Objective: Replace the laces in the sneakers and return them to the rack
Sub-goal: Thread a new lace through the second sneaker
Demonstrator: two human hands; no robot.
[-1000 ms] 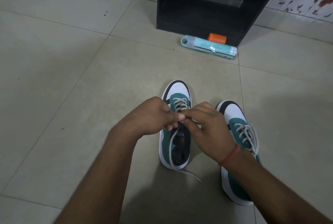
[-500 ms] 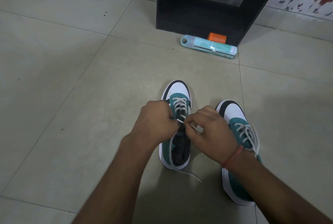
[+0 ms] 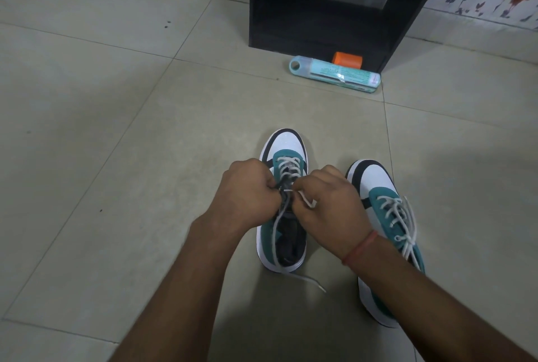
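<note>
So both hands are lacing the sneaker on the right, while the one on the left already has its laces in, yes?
Not quite: the sides are swapped. In the head view the left hand and right hand work the lace on the left sneaker, whose loose end trails onto the floor. The right sneaker is the one already laced.

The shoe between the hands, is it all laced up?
Not yet. The left sneaker is laced only near its toe; its lace trails loose onto the floor.
</note>
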